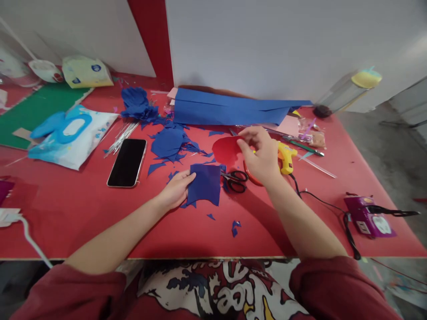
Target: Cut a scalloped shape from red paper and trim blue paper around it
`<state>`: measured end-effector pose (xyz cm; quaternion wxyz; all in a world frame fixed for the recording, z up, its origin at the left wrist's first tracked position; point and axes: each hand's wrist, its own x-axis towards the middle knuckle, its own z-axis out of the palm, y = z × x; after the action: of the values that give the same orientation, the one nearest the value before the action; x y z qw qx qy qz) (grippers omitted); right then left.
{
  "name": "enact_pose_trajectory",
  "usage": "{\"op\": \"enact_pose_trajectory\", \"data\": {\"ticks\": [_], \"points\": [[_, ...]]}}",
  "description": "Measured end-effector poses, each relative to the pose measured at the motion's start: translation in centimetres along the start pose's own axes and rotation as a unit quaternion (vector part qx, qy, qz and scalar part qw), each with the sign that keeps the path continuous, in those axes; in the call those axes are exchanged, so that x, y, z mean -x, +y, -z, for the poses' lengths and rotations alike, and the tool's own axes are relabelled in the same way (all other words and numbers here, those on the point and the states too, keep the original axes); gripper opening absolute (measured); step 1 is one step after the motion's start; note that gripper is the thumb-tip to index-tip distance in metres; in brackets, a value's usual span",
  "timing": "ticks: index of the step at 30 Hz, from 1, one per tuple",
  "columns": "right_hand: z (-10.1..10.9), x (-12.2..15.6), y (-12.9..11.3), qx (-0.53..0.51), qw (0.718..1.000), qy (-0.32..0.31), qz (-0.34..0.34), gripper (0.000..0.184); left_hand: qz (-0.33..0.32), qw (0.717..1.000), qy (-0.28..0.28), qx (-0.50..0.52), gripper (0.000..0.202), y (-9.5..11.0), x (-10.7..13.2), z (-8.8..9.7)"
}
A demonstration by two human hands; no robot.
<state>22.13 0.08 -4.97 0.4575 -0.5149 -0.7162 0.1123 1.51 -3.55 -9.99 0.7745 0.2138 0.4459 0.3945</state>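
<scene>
My left hand [175,190] pinches the left edge of a dark blue paper square [206,184] lying on the red table [83,213]. My right hand [262,155] is raised a little above the table, its fingers closed on a rounded red paper piece [225,150]. Black-handled scissors [235,180] lie between the two hands, just right of the blue square. A yellow glue gun [286,158] sits right behind my right hand, partly hidden by it.
A black phone [127,162] lies left of the blue scraps [170,142]. Folded blue paper sheets [230,111] rest along the wall. A wet-wipes pack [71,135] and green sheet [33,111] are far left. A purple device [367,220] with black cord sits at right.
</scene>
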Motion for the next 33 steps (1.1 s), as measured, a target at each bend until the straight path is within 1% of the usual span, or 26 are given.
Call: {"op": "enact_pose_trajectory", "data": {"ticks": [1,2,4,6,8,10,12,14,16,19,21,23,25,27,28,30,33], "points": [[-0.2,0.9,-0.6,-0.033,0.999,-0.025,-0.027,0.015,-0.002,1.000,0.000,0.005,0.020,0.0,0.1,-0.1],[-0.5,1.9,-1.0,-0.059,0.996,-0.045,-0.045,0.017,-0.005,1.000,0.001,0.010,0.021,0.0,0.1,-0.1],[-1.3,3.6,-1.3,-0.081,0.990,-0.100,-0.063,0.012,-0.012,1.000,0.003,0.018,0.021,0.0,0.2,-0.2],[-2.0,5.0,-1.1,-0.086,0.985,-0.132,-0.070,0.012,-0.013,1.000,0.004,0.023,0.021,0.1,0.3,-0.2],[-2.5,5.8,-0.8,-0.069,0.988,-0.134,-0.040,0.015,-0.007,1.000,0.002,0.022,0.022,0.1,0.4,-0.4],[-2.6,6.1,-0.6,-0.039,0.989,-0.144,0.018,0.018,0.003,1.000,-0.002,0.019,0.023,0.2,0.7,-0.6],[-2.6,6.1,-0.4,-0.004,0.982,-0.175,0.071,0.023,0.018,1.000,-0.010,0.013,0.023,0.2,0.9,-0.7],[-2.7,6.1,-0.4,0.029,0.972,-0.209,0.105,0.026,0.032,0.999,-0.022,0.006,0.021,0.1,1.0,-0.8],[-2.9,6.1,-0.3,0.052,0.964,-0.233,0.120,0.028,0.041,0.999,-0.031,0.002,0.019,0.0,1.1,-0.8],[-3.2,6.3,-0.2,0.064,0.959,-0.242,0.132,0.031,0.039,0.998,-0.057,-0.014,0.018,-0.3,1.0,-0.4],[-3.3,6.4,-0.3,0.062,0.959,-0.240,0.136,0.029,0.013,0.994,-0.094,-0.054,0.026,-0.6,0.8,0.0],[-3.2,6.4,-0.4,0.047,0.966,-0.220,0.128,0.023,-0.024,0.987,-0.120,-0.108,0.036,-0.8,0.7,0.3],[-3.0,6.5,-0.6,0.014,0.978,-0.183,0.097,0.019,-0.052,0.981,-0.117,-0.144,0.040,-0.8,0.6,0.5],[-2.9,6.5,-0.6,-0.033,0.986,-0.157,0.040,0.026,-0.067,0.980,-0.106,-0.157,0.042,-0.9,0.5,0.6],[-2.9,6.5,-0.6,-0.067,0.985,-0.157,0.002,0.031,-0.072,0.979,-0.105,-0.160,0.043,-0.8,0.5,0.7],[-2.9,6.5,-0.3,-0.150,0.969,-0.177,-0.086,0.036,-0.075,0.977,-0.109,-0.169,0.045,-0.7,0.5,0.7],[-3.0,6.6,0.1,-0.246,0.920,-0.223,-0.206,0.031,-0.080,0.973,-0.112,-0.187,0.045,-0.5,0.6,0.7]]}}
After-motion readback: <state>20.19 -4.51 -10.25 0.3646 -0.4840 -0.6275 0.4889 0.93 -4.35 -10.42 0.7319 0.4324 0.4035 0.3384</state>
